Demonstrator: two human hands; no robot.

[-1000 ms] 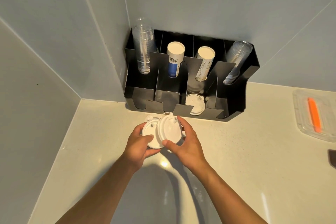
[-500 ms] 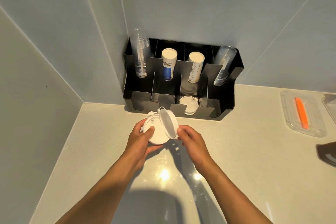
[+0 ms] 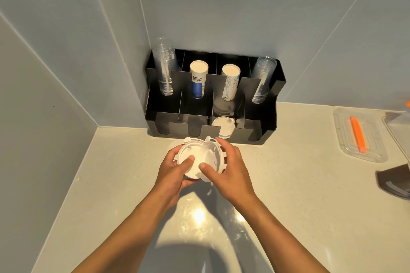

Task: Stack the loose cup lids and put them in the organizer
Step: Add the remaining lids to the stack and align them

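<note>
My left hand (image 3: 175, 172) cradles a white cup lid (image 3: 188, 157), hollow side up, just above the counter. My right hand (image 3: 230, 168) grips a second white lid (image 3: 211, 157) and presses it at a tilt into the first. A black organizer (image 3: 269, 95) stands against the wall right behind them. Its front row has several slots; a small stack of white lids (image 3: 223, 126) lies in the third slot from the left.
The organizer's back row holds clear plastic cups (image 3: 165, 68) at both ends and paper cups (image 3: 198, 80) in the middle. A clear tray with an orange tool (image 3: 357, 134) lies on the counter (image 3: 299, 195) at right, beside a dark object (image 3: 395, 183). Walls close the left corner.
My right hand brought the tilted lid down against the lid in my left hand, and its thumb now presses on it. The camera view shifted slightly.
</note>
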